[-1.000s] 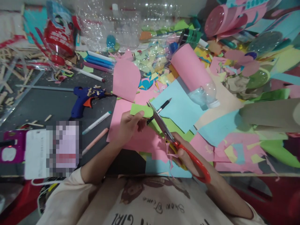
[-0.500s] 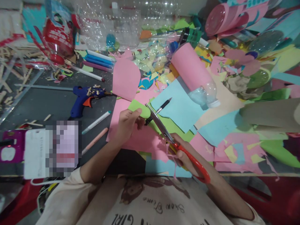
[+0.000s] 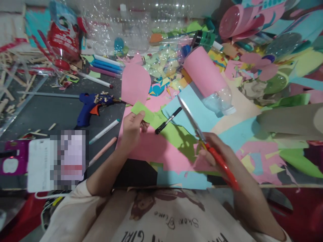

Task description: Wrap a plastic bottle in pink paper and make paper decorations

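Note:
My left hand (image 3: 133, 127) pinches a small piece of light green paper (image 3: 147, 113) between thumb and fingers, over a large pink sheet (image 3: 148, 148). In my right hand (image 3: 212, 151) is a pair of scissors (image 3: 190, 116) with red handles; the blades look closed and point up and away, apart from the green piece. Between the hands a black pen (image 3: 168, 120) lies across a bigger green sheet (image 3: 184, 134) and a light blue sheet (image 3: 202, 126). Just beyond my left hand rests a rounded pink paper cutout (image 3: 136, 82).
A blue glue gun (image 3: 87, 107) lies to the left, near two markers (image 3: 104, 131). A pink-wrapped plastic bottle (image 3: 204, 72) lies beyond the blue sheet. Paper scraps cover the right side, beside a beige paper tube (image 3: 290, 124). A phone (image 3: 73, 154) sits near the left front edge.
My right hand has moved the scissors right and away from the green piece. My left hand has shifted slightly left, still holding that piece.

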`<state>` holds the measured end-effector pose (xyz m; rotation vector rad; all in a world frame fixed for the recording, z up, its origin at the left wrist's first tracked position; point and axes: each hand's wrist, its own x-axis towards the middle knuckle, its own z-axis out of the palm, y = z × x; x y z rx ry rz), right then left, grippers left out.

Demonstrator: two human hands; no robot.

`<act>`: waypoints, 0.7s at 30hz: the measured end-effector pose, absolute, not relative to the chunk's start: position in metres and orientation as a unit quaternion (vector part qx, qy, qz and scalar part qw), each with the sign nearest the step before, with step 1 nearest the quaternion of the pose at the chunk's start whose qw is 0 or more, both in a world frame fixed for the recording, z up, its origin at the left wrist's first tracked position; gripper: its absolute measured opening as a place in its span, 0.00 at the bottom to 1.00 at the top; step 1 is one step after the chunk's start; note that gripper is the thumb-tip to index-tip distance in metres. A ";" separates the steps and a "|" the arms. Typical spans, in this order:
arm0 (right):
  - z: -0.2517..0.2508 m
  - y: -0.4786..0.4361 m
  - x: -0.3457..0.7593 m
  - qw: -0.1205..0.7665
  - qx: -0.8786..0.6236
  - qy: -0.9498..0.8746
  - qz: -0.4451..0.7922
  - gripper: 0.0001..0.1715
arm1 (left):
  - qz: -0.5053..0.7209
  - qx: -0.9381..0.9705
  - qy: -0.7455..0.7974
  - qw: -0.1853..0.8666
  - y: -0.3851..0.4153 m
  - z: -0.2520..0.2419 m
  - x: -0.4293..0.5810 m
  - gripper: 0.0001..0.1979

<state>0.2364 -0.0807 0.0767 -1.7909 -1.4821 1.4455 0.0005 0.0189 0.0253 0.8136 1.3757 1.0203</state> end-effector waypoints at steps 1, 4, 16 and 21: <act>0.079 -0.078 0.244 0.195 -0.670 -0.540 0.471 0.26 | 0.446 0.372 0.591 0.560 0.021 0.024 -0.002 0.15; 0.080 -0.066 0.263 0.147 -0.752 -0.553 0.328 0.24 | 0.400 0.505 0.601 0.473 0.026 0.024 -0.010 0.14; 0.071 -0.052 0.295 -0.004 -0.748 -0.635 0.191 0.26 | 0.347 0.697 0.602 0.176 0.025 0.021 -0.015 0.12; 0.093 -0.040 0.272 -0.016 -0.773 -0.634 0.022 0.22 | 0.280 0.846 0.448 0.074 0.011 0.017 -0.003 0.10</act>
